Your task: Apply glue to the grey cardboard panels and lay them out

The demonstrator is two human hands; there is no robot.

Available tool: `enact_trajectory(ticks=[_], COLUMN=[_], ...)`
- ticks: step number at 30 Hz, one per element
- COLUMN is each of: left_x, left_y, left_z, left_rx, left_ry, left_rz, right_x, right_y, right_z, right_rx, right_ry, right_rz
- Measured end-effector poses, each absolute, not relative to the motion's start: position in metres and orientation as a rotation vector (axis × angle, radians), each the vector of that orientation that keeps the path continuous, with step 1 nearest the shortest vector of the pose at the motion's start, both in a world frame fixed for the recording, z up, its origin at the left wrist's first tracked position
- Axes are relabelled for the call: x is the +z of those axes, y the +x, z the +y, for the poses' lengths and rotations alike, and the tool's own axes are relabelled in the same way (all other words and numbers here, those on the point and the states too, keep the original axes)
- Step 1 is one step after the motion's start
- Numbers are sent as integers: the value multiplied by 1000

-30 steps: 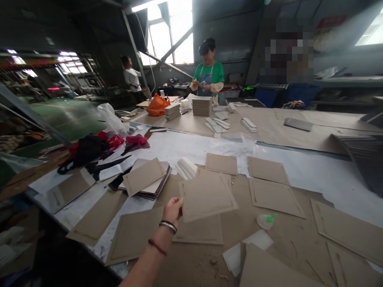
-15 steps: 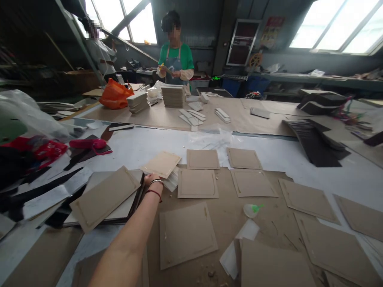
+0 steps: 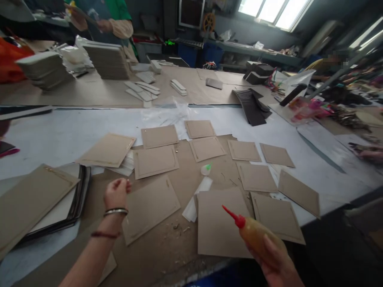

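My left hand [image 3: 116,194] hovers over the brown table cover with its fingers curled in and nothing in them. It is just left of a cardboard panel [image 3: 149,207]. My right hand [image 3: 273,259] at the bottom right grips a yellowish glue bottle [image 3: 254,233]. Its red nozzle points left over another cardboard panel [image 3: 220,225]. Several more panels lie spread across the table. One panel [image 3: 107,149] rests on a small white stack.
A pile of dark boards topped by a panel [image 3: 32,203] lies at the left. A small green-capped item [image 3: 206,169] and a white paper scrap [image 3: 197,197] sit mid-table. Black sheets [image 3: 251,105] lie beyond. A co-worker in green [image 3: 115,16] stands behind board stacks [image 3: 107,59].
My left hand carried a panel to the white stack, let it go and drew back toward me. The view swung right, and my right hand with the glue bottle came into view.
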State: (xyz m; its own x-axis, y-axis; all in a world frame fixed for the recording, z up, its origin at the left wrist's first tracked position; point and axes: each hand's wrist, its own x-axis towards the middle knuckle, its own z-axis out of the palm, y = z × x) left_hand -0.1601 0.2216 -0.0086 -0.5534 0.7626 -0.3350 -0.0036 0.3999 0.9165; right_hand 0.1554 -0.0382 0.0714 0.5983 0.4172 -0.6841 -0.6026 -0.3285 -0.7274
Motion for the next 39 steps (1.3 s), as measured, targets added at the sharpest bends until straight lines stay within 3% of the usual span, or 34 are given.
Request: enact_trajectory(ticks=[4, 9, 14, 24, 39], left_x=[-15, -28, -34, -14, -36], left_y=[-106, -51, -40, -21, -22], left_z=[108, 11, 9, 3, 8], left_rx=[508, 228, 208, 376, 358], left_ry=[847, 837, 721, 111, 545], left_rz=[1489, 1304, 1269, 1372, 1366], right_x=[53, 52, 61, 46, 24], right_y=[159, 163, 171, 179, 156], right_z=[-30, -35, -63, -63, 6], right_rx=[883, 974, 1103, 911, 813], right_ry=[-1801, -1728, -1565, -1778, -2055], right_rz=[-110, -128, 18, -166, -701])
